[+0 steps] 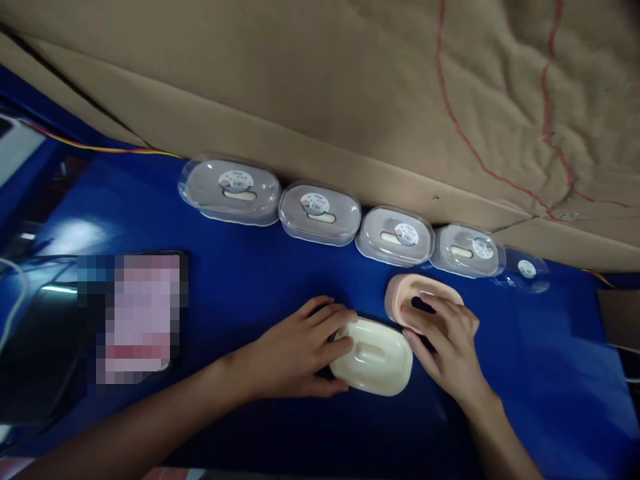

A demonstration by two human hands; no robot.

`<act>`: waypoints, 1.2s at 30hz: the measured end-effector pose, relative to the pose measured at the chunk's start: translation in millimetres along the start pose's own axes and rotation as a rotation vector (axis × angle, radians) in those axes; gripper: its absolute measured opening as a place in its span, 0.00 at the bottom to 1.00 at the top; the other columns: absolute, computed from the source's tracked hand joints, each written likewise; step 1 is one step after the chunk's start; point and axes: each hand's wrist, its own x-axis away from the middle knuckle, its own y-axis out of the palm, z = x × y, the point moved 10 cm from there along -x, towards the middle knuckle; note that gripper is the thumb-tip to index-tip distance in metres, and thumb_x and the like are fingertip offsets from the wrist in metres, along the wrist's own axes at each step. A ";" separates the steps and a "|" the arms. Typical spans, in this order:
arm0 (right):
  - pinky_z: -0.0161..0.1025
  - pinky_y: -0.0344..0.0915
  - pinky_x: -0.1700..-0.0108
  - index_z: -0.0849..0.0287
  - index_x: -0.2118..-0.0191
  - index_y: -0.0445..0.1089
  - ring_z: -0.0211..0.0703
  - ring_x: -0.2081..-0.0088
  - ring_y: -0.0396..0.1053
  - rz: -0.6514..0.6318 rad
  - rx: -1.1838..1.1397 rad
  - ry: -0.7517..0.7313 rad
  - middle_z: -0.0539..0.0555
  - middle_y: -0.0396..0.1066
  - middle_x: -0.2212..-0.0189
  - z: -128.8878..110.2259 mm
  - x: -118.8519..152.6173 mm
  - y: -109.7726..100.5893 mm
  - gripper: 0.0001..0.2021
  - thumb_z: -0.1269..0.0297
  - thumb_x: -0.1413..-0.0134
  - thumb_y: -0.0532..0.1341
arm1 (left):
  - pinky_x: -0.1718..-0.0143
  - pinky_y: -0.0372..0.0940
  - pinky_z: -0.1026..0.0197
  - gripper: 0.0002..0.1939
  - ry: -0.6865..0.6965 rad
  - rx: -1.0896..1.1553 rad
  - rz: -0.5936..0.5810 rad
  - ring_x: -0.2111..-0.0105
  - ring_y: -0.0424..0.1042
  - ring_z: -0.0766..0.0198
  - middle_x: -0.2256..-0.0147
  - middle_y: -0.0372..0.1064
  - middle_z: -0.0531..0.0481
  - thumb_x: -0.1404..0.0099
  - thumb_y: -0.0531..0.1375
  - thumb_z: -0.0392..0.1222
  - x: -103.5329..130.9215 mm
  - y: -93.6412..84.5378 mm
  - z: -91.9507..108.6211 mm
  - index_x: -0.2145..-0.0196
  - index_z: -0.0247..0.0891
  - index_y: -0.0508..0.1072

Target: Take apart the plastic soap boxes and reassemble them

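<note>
A shallow cream soap dish (pixel 387 360), oval with a raised or sunken bar in its middle, lies on the blue table. My left hand (pixel 295 350) grips its left end, fingers along the upper edge and inside, the lowest finger at the near side. Just beyond it to the right is a pink oval soap dish part (pixel 399 297) with a dark slot in its centre. My right hand (pixel 453 340) holds that part, fingers bent over its near right side. The right thumb lies close to the cream dish's right end; whether it touches cannot be seen.
Several lidded soap dishes (pixel 320 223) with round stickers stand in a row along the brown paper wall (pixel 300 87). A clear lid (pixel 526 270) ends the row. At left lie a phone with a blurred screen (pixel 143 307) and a black object (pixel 40 360). A yellow-red wire (pixel 115 150) runs behind.
</note>
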 end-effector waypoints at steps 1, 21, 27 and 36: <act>0.58 0.66 0.40 0.46 0.39 0.73 0.62 0.38 0.71 0.034 -0.013 0.005 0.59 0.69 0.37 0.6 0.9 -3.1 0.21 0.66 0.34 0.68 | 0.33 0.62 0.42 0.22 0.000 0.006 -0.004 0.43 0.73 0.46 0.44 0.74 0.38 0.33 0.71 0.57 0.0 0.8 -0.1 0.54 0.38 0.75; 0.67 0.61 0.30 0.45 0.25 0.56 0.68 0.26 0.59 -0.088 -0.227 0.340 0.63 0.64 0.29 47.3 6.6 7.3 0.41 0.47 0.37 0.72 | 0.33 0.60 0.42 0.31 -0.039 0.070 -0.043 0.38 0.70 0.45 0.36 0.70 0.35 0.27 0.69 0.54 1.7 9.0 -7.2 0.34 0.37 0.69; 0.69 0.68 0.33 0.46 0.24 0.54 0.69 0.28 0.62 -0.039 -0.321 0.200 0.64 0.65 0.31 24.4 -5.2 5.9 0.45 0.51 0.41 0.74 | 0.34 0.62 0.40 0.35 -0.130 0.054 0.016 0.37 0.69 0.42 0.37 0.71 0.34 0.25 0.66 0.57 3.2 5.8 -20.2 0.30 0.37 0.64; 0.68 0.71 0.35 0.47 0.24 0.55 0.71 0.29 0.63 -0.040 -0.417 0.127 0.66 0.58 0.28 16.6 -2.4 21.1 0.46 0.52 0.43 0.75 | 0.36 0.60 0.40 0.32 -0.187 0.014 0.051 0.38 0.70 0.42 0.38 0.72 0.31 0.20 0.59 0.56 2.1 -2.7 -29.9 0.29 0.33 0.60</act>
